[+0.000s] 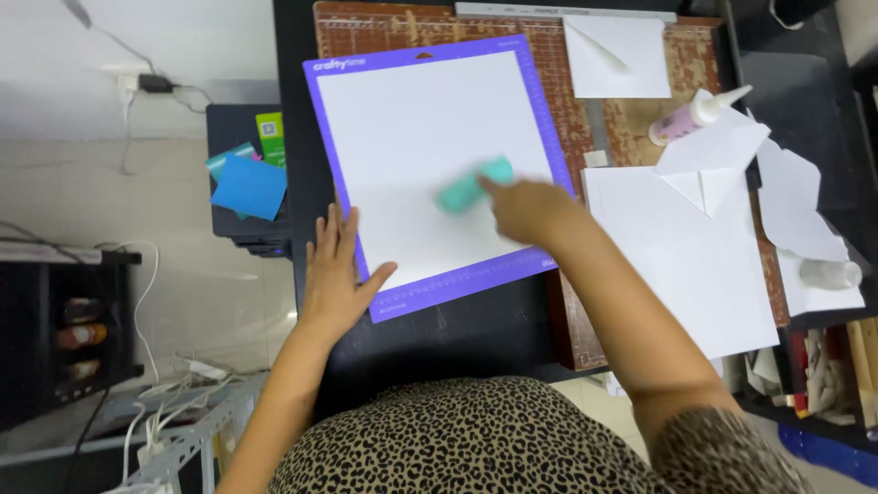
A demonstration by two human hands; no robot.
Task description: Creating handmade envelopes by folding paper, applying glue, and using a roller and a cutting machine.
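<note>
In the head view, the right hand (530,209) is closing around a small teal tool (473,186), most likely a scraper or roller, though motion blur is hiding its exact shape. The tool is pressing on a white sheet (430,155) that is lying flat on a purple cutting mat (541,119). The left hand (334,270) is lying open, palm down and fingers spread, holding nothing; it is resting on the near left edge of the mat, with the thumb reaching onto the purple border.

The mat is sitting on a dark worktop (439,338), partly overlapping a brown gridded board (567,82) beyond it. The sheet looks thin, light and easily creased, so I judge it is best handled by a corner or edge, or pressed flat. The mat looks like a flexible plastic sheet, light, best gripped at its bare purple border. The tool seems light and rigid, easy to grip around its body.

To the right, loose white papers (695,265) are lying on the board, with a glue bottle (690,117) on its side at the far right.
</note>
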